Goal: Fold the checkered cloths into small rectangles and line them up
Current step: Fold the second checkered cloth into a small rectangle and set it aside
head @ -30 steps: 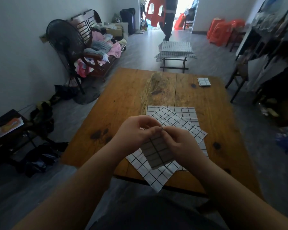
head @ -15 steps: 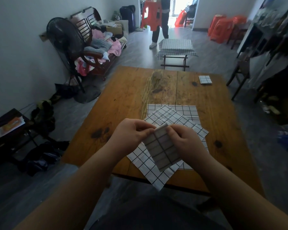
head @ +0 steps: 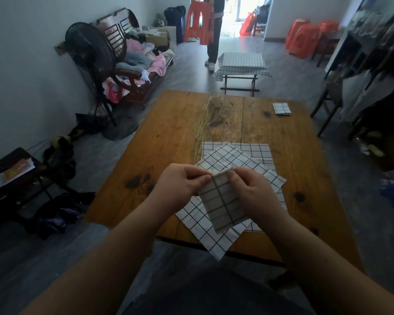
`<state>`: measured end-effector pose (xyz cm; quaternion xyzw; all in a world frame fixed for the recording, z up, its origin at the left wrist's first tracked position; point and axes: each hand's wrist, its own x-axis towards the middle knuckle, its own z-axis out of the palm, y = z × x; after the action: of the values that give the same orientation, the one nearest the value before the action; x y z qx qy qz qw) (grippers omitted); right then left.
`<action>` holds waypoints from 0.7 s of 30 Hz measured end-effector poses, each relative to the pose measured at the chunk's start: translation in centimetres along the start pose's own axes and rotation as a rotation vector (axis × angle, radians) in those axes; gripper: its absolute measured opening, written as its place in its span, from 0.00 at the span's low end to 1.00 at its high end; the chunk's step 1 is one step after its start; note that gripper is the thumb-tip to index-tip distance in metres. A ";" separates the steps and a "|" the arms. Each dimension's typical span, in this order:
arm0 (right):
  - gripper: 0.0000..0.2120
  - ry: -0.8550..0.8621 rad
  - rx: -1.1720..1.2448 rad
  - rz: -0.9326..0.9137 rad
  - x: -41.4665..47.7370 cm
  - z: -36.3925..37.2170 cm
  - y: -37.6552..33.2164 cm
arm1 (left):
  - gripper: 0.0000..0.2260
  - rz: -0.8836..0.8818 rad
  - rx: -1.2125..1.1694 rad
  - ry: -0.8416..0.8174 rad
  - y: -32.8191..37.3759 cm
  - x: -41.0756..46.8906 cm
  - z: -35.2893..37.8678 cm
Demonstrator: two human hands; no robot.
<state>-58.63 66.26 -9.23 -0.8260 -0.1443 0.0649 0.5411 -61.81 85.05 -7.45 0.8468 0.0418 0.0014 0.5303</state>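
Both forearms reach in from six o'clock and meet over the near edge of the wooden table [head: 175, 137]. The left hand [head: 182, 185] is curled, thumb and fingertips pinching the top left edge of the folded cloth [head: 223, 201]. The right hand [head: 253, 192] is curled as well, pinching the top right corner, its palm lying along the cloth's right side. The cloth is a narrow rectangle held up off the surface and tilted, its free end pointing down toward six o'clock.

Right beneath it lie the flat cloths [head: 237, 155] – overlapping checkered squares, one corner hanging over the table's near edge. One finished rectangle [head: 281, 108] sits alone at one o'clock, near the far right corner, well apart from the rest.

Now the room: a black standing fan [head: 89, 48] at ten o'clock against the wall, with a dark wooden bench [head: 132, 71] beside it (heaped with clothes). At twelve o'clock stands a low table [head: 241, 62] draped in checkered fabric, and just beyond it a person [head: 214, 30] holds a red stool [head: 198, 21]. More stacked stools [head: 305, 37] are at one o'clock.
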 end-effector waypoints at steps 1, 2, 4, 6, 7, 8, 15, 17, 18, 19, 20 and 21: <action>0.12 0.000 -0.004 0.005 0.0 0.0 -0.1 | 0.07 -0.003 -0.009 0.013 0.0 0.0 0.0; 0.12 0.001 -0.009 0.010 0.0 0.1 -0.2 | 0.07 -0.007 -0.014 0.026 0.0 0.0 0.0; 0.12 0.002 -0.007 0.026 0.1 0.1 -0.3 | 0.08 -0.010 -0.013 0.045 -0.1 0.0 -0.1; 0.13 0.000 0.025 0.045 0.0 0.0 -0.5 | 0.08 -0.008 -0.016 0.050 -0.1 0.0 -0.1; 0.13 -0.001 0.067 0.060 -0.1 0.0 -0.6 | 0.06 -0.010 -0.030 0.049 -0.1 -0.1 -0.1; 0.12 -0.002 0.119 0.082 -0.2 -0.1 -0.8 | 0.05 -0.015 -0.048 0.049 -0.1 -0.1 -0.2; 0.13 -0.001 0.079 0.104 -0.6 0.5 -1.1 | 0.05 -0.065 -0.106 0.060 0.0 -0.3 -0.3; 0.13 -0.010 0.117 0.125 -0.7 0.5 -1.1 | 0.05 -0.079 -0.109 0.057 -0.1 -0.4 -0.3; 0.12 -0.028 0.172 0.162 -0.8 0.4 -1.1 | 0.05 -0.085 -0.114 0.054 -0.1 -0.4 -0.3; 0.12 -0.058 0.234 0.205 -1.0 0.3 -1.1 | 0.05 -0.087 -0.117 0.056 -0.1 -0.4 -0.4; 0.12 -0.089 0.270 0.232 -1.1 0.2 -1.0 | 0.04 -0.086 -0.116 0.064 -0.2 -0.3 -0.5; 0.11 -0.112 0.266 0.235 -1.2 0.1 -0.9 | 0.04 -0.086 -0.115 0.077 -0.2 -0.3 -0.7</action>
<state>-59.98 66.30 -8.56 -0.7535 -0.0668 0.1923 0.6251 -62.13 85.72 -7.33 0.8116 0.0983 0.0137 0.5757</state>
